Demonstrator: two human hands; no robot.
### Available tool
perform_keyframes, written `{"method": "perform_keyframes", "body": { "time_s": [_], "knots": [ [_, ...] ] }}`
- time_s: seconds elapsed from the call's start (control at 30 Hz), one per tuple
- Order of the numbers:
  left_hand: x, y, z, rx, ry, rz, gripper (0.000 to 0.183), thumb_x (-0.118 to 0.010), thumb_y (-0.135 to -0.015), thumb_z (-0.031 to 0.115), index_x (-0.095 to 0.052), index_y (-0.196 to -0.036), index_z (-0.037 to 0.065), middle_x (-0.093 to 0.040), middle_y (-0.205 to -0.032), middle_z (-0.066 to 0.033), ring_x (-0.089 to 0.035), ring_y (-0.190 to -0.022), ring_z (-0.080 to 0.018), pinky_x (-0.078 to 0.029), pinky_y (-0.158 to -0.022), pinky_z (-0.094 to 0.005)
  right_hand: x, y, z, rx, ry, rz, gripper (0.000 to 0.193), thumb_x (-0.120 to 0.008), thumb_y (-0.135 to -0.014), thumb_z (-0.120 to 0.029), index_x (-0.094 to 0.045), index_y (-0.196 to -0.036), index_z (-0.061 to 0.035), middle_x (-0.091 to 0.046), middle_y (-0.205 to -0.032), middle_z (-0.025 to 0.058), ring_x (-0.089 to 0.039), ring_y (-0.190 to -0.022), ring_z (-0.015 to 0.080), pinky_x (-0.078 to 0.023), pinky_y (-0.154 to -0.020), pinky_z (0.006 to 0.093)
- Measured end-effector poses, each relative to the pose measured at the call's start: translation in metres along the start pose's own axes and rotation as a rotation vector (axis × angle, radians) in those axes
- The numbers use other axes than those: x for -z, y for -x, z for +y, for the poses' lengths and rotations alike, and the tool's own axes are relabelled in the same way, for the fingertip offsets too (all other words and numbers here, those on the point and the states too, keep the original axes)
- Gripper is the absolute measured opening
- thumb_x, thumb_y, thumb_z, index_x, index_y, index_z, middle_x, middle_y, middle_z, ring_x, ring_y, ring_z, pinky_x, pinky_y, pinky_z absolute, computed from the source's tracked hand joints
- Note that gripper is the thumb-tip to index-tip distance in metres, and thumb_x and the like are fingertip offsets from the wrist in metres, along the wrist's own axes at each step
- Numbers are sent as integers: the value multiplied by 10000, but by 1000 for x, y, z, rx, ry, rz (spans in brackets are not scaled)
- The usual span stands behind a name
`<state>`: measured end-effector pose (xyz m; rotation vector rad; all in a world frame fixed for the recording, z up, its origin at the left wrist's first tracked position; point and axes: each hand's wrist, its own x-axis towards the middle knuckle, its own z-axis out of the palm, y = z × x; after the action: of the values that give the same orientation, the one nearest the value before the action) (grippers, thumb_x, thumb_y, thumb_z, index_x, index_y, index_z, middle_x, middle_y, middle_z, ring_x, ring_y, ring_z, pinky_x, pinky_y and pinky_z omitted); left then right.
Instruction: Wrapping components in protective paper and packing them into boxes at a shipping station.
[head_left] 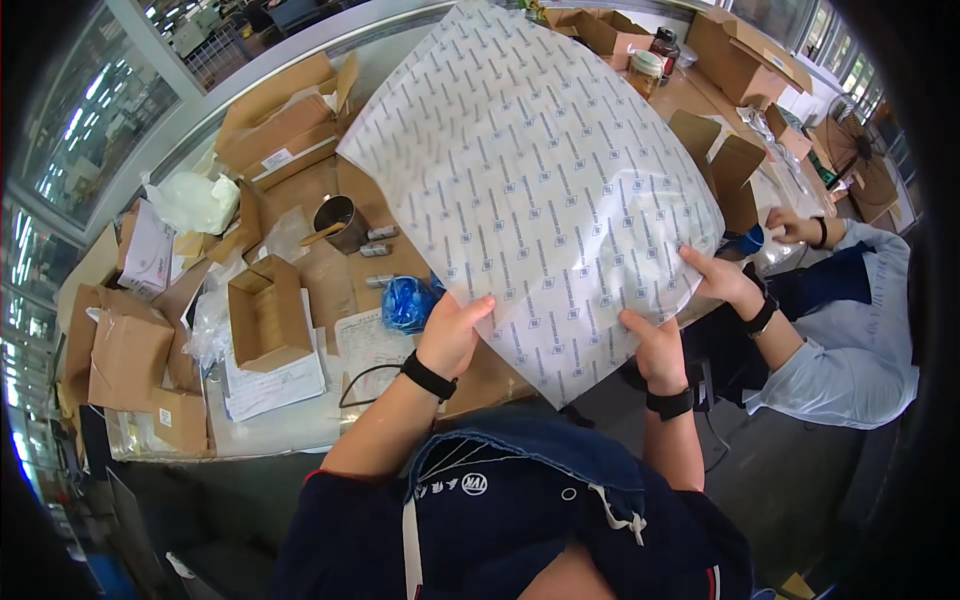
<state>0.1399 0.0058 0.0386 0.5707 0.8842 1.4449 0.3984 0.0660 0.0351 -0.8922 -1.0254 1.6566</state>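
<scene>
Fingers of left hand (450, 343) and right hand (660, 355) are mostly hidden; near edges of the white patterned sheet (545, 200) are pinched under the thumbs. Sheet is held over the workbench (325, 285), one corner pointed bodyward, long axis angled away-left; right edge also gripped by co-worker's hand (732, 283).

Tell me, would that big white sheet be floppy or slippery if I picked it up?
The white sheet is probably floppy, since it wrinkles toward its right side. It's likely light for its size: it looks thin, and the left hand and right hand grip only its edges. It might be slippery, because it looks shiny in places.
</scene>
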Motion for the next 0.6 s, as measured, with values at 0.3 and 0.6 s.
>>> {"method": "perform_keyframes", "body": {
  "time_s": [0.3, 0.6],
  "knots": [
    [36, 12, 45, -276, 67, 203, 451, -552, -772, -68, -447, -1203, 18, -541, -1138, -83, -526, -1024, -190, -418, -895, -327, -60, 2, 26, -160, -34, -36, 435, -571, -800, -4, -436, -1213, 19, -517, -1174, 101, -497, -1065, 201, -386, -907, 325],
    [120, 62, 97, -399, -96, 329, 459, -505, -825, -6, -369, -1263, 6, -485, -1222, -101, -466, -1112, -221, -371, -950, -360, -159, -14, 51, -201, -202, -404, 471, -577, -796, -3, -419, -1239, 25, -516, -1195, 103, -488, -1101, 193, -386, -930, 316]
  ]
}}
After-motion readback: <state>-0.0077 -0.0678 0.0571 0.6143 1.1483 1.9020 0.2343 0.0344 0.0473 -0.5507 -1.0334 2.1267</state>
